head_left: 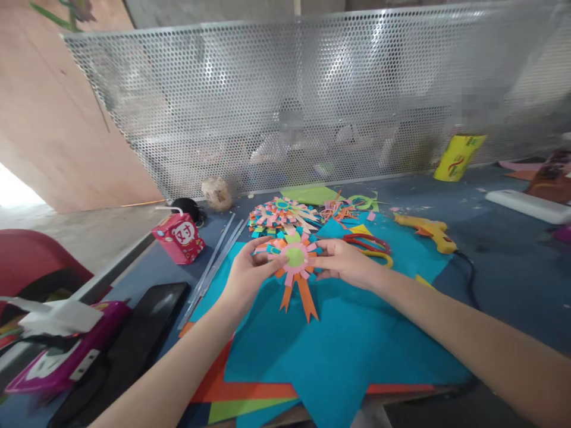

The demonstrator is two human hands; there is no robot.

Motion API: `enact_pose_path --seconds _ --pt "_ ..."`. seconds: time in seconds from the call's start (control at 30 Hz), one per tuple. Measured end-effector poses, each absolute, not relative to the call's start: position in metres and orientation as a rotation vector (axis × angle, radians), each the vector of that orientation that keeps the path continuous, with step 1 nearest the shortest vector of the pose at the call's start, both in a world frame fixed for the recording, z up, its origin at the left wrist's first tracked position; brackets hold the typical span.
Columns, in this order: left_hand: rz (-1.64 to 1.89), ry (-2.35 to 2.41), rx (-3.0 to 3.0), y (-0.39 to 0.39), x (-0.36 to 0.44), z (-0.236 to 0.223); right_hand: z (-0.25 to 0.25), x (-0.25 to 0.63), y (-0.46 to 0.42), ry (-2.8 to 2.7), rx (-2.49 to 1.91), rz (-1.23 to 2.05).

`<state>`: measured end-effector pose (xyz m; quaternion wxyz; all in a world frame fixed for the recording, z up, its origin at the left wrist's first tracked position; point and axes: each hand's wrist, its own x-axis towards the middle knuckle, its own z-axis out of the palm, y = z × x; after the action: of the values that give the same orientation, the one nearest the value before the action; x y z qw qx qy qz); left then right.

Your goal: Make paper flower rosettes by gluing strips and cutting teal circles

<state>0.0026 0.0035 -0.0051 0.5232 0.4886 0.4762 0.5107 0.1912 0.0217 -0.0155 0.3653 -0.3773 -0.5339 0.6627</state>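
Between my two hands is a paper rosette (295, 257) with a green centre, pink, orange and blue fringed petals and two orange ribbon tails. My left hand (252, 267) pinches its left side, the thumb on the front. On the right edge, my right hand (341, 261) grips it with thumb and fingers. Blue paper sheets (339, 339) lie under the hands. Just behind the rosette sits a pile of similar fringed rosettes (279, 214). Red-and-yellow-handled scissors (370, 244) rest beside my right hand, partly hidden by it.
A yellow glue gun (430, 232) with a black cord lies at right. Clear glue sticks (212, 267), a pink drink box (179, 238), a black phone (129, 351) and a purple power strip (75, 351) are at left. Behind stands a perforated metal screen (276, 107); a yellow container (459, 157) is near it.
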Motion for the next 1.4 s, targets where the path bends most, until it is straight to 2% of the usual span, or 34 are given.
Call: enact_pose_path --seconds 0.23,0.3,0.4,0.5,0.6,0.73,0.93,1.17,1.4 --pt "1.287 1.161 1.070 0.005 -0.001 -0.004 -0.008 0.193 0.022 -1.476 -0.988 1.749" --pt "1.282 1.132 0.998 0.007 -0.003 -0.005 -0.003 0.201 0.027 -1.682 -1.125 1.505" --pt "1.253 1.089 0.869 0.011 -0.005 -0.006 0.006 0.223 0.039 -1.899 -1.406 0.899" --pt "1.186 1.080 0.917 0.012 -0.005 -0.007 0.013 0.247 0.051 -1.928 -1.560 0.579" --pt "1.076 1.136 1.231 0.009 -0.004 -0.010 0.014 0.261 0.055 -2.056 -1.704 0.381" --pt "0.982 1.177 1.634 0.007 -0.004 -0.014 0.009 0.264 0.054 -2.297 -1.875 0.338" --pt "0.958 1.247 1.734 0.008 -0.004 -0.011 0.005 0.261 0.051 -2.452 -1.993 0.210" --pt "0.870 1.304 1.809 0.007 -0.005 -0.011 0.005 0.256 0.052 -2.439 -2.002 0.050" --pt "0.904 1.492 1.874 0.007 -0.004 -0.015 -0.003 0.265 0.062 -2.633 -1.766 -0.014"
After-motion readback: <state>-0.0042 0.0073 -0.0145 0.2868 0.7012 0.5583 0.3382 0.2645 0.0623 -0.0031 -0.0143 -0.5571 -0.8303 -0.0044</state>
